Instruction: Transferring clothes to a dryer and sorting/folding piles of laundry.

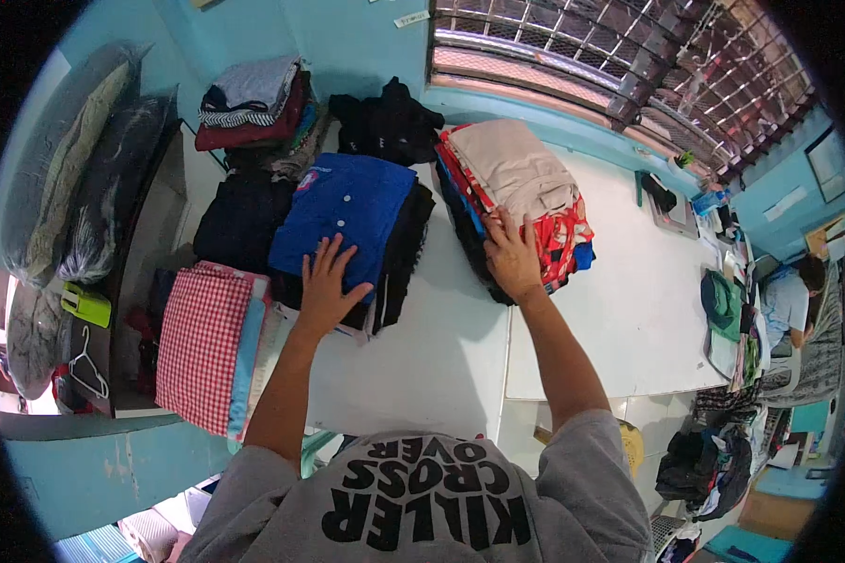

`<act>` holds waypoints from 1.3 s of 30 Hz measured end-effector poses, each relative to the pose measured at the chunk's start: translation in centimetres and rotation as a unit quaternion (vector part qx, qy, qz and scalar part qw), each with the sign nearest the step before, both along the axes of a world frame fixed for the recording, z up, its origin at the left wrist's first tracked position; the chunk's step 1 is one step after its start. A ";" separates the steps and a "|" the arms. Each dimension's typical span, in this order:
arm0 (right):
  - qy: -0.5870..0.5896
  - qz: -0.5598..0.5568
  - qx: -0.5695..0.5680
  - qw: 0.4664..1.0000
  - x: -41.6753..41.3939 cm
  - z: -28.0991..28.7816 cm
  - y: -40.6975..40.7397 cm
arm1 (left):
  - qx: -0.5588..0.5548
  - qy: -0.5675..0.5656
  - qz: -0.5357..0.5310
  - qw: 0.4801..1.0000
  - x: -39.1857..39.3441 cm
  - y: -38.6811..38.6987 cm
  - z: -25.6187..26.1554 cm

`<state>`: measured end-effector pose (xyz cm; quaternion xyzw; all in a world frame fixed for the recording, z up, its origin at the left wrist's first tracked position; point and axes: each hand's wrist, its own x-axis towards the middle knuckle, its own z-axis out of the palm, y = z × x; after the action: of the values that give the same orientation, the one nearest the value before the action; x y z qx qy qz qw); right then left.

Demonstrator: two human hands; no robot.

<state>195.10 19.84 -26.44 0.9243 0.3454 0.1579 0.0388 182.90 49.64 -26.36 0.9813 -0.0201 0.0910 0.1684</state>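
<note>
My left hand (pixel 329 285) lies spread on a blue buttoned garment (pixel 355 190), the top of a stack of folded clothes with black ones beneath. My right hand (pixel 512 257) rests with bent fingers on the near left edge of another stack, where a folded beige garment (pixel 521 165) tops a red patterned cloth (pixel 560 239). Beside the blue stack, at the left, are folded dark clothes (pixel 243 222) and a red-and-white checked cloth (pixel 204 338) over light blue fabric. A black garment (pixel 387 123) lies bunched behind the two stacks.
The stacks stand on a white table (pixel 422 380). Farther left are plastic-wrapped bundles (pixel 77 169) and a white hanger (pixel 88 366). Folded clothes (pixel 253 91) rise at the back left. A barred window (pixel 605 56) is behind. At the right are a laptop (pixel 676 214), a green cap (pixel 720 302) and a person (pixel 785 302).
</note>
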 end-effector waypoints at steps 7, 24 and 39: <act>-0.003 0.057 -0.004 0.998 4.6 -0.2 -7.1 | -0.073 -0.029 0.086 0.993 0.6 -1.6 -0.5; 0.281 0.072 0.395 0.871 11.1 1.3 12.0 | -0.079 -0.032 0.052 0.995 -2.5 -1.6 0.3; 0.489 0.015 0.172 0.855 18.9 -0.8 24.9 | -0.100 0.037 0.011 0.994 -2.9 -0.4 -1.3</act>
<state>214.02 44.78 -27.24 0.8690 0.3015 -0.2569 -0.2965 179.98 49.19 -27.71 0.9625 0.0065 0.0577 0.2650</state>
